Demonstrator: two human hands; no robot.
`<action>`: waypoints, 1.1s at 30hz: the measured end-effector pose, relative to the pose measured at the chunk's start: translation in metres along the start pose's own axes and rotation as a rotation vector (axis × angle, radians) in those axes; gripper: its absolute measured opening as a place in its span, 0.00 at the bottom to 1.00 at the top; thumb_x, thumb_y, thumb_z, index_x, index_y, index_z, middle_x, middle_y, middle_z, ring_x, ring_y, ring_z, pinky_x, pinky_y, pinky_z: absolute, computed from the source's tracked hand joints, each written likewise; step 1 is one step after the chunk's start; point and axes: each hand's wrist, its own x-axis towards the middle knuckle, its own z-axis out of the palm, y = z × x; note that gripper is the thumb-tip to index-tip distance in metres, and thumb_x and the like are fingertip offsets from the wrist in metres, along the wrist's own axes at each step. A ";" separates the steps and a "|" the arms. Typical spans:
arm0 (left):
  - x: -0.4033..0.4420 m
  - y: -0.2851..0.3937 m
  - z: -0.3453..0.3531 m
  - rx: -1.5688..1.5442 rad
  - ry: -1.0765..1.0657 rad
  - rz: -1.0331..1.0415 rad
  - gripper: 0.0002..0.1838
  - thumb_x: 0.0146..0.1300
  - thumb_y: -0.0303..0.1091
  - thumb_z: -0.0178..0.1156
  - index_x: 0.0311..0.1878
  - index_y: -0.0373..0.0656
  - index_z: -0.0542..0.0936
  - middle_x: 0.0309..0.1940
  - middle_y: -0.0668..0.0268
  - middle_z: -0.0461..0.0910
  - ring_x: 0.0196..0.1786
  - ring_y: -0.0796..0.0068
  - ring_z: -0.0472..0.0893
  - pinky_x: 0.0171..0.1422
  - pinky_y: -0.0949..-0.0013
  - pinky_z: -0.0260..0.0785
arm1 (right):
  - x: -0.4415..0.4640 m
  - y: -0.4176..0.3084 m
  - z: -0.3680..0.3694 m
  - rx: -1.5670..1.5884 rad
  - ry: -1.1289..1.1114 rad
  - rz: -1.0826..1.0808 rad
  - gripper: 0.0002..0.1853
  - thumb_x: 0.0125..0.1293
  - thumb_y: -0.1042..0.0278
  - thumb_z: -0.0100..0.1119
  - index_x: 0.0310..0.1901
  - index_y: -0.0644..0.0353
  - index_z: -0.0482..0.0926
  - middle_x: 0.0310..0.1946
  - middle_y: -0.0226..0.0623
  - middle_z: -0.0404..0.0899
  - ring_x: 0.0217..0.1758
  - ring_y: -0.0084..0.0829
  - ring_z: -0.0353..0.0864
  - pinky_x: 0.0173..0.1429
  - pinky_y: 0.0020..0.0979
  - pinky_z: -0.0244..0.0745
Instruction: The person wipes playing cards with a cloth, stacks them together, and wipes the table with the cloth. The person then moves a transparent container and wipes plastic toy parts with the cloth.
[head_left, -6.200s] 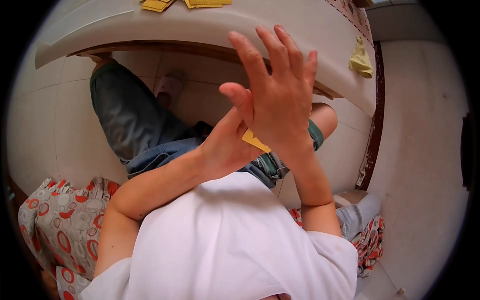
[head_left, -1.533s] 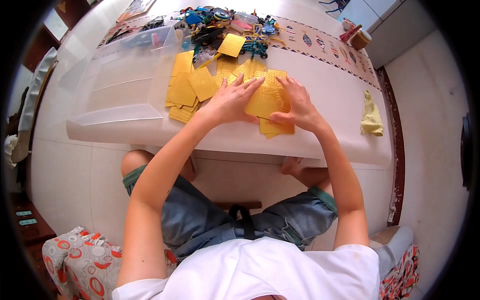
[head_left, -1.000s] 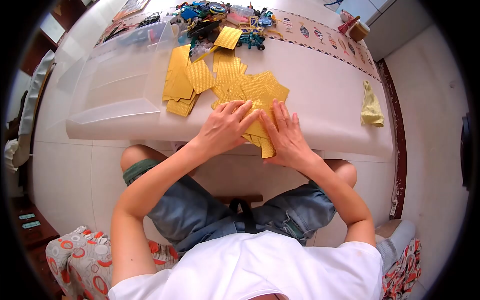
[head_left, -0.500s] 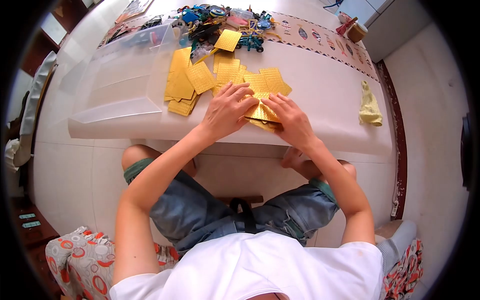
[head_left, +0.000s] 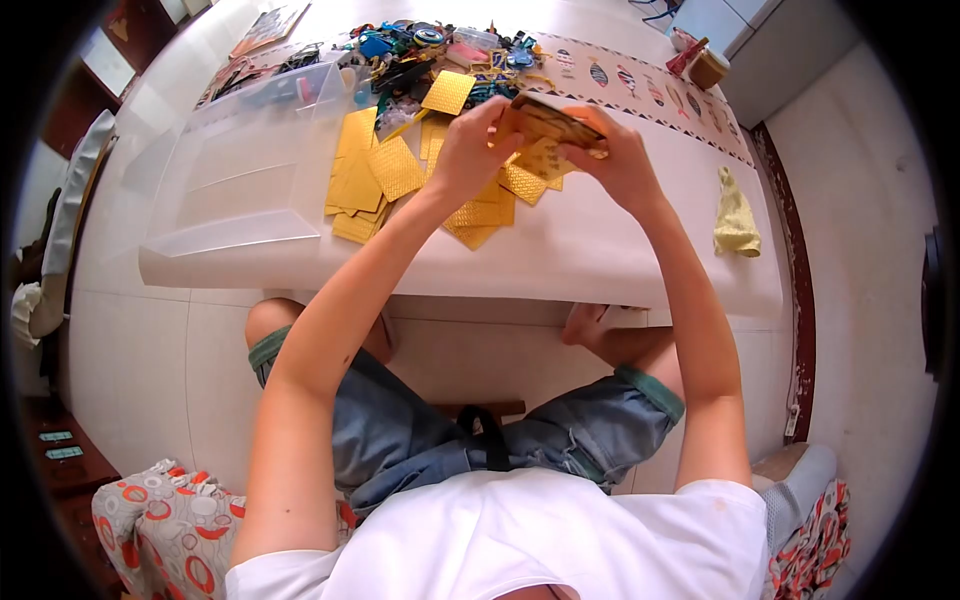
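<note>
Gold cards [head_left: 548, 125] pinched in both hands over white table

Left hand [head_left: 474, 155]: thumb and fingers pinched the left end of the gold cards. Right hand [head_left: 622, 168]: same grip on the right end, thumb on the near side. Bunch was held tilted between the hands, above the loose cards [head_left: 480, 212], dark edge showing along the top. Count in the bunch: cannot tell.

Loose cards overlapped on the white table [head_left: 640, 250], below and between the forearms. Card pile [head_left: 355, 180] sat to their left, beside the clear bin [head_left: 235, 185]. One square card [head_left: 448, 92] rested at the near edge of the parts heap [head_left: 430, 50], a jumble of blue, black, pink and clear small pieces; most too small to name.

Fish-print strip [head_left: 655, 92] ran along the far part, right of the heap. Jar [head_left: 709, 70] stood near its far right end. Yellow-green cloth [head_left: 737, 220] lay crumpled near the right edge, well apart from the right hand. Person sat with denim-clad legs [head_left: 400, 430] apart at the near side.
</note>
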 end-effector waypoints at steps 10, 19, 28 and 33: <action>-0.013 -0.017 0.023 0.187 0.012 -0.061 0.13 0.60 0.28 0.63 0.47 0.39 0.75 0.38 0.62 0.80 0.42 0.71 0.79 0.48 0.68 0.71 | -0.012 0.035 0.032 -0.129 0.160 -0.177 0.13 0.60 0.71 0.63 0.47 0.56 0.76 0.37 0.41 0.83 0.37 0.42 0.84 0.41 0.35 0.78; -0.007 -0.012 0.028 -0.235 0.056 -0.016 0.22 0.60 0.33 0.65 0.54 0.39 0.69 0.42 0.62 0.80 0.45 0.71 0.79 0.50 0.68 0.71 | 0.011 0.007 0.020 0.187 0.224 0.124 0.15 0.61 0.69 0.63 0.50 0.60 0.74 0.36 0.43 0.84 0.39 0.36 0.84 0.45 0.32 0.77; -0.024 -0.021 0.028 -0.276 -0.054 -0.207 0.22 0.59 0.23 0.64 0.55 0.38 0.69 0.45 0.62 0.80 0.47 0.77 0.80 0.50 0.73 0.73 | -0.013 0.001 0.028 0.005 0.089 -0.151 0.40 0.54 0.73 0.68 0.68 0.44 0.61 0.55 0.43 0.71 0.55 0.42 0.77 0.55 0.39 0.76; -0.034 -0.020 0.038 -0.096 0.147 0.042 0.15 0.57 0.24 0.65 0.44 0.37 0.71 0.37 0.56 0.81 0.40 0.63 0.82 0.45 0.66 0.73 | -0.035 -0.002 0.030 -0.118 0.089 -0.134 0.39 0.52 0.74 0.69 0.67 0.43 0.65 0.54 0.36 0.70 0.54 0.42 0.76 0.55 0.38 0.77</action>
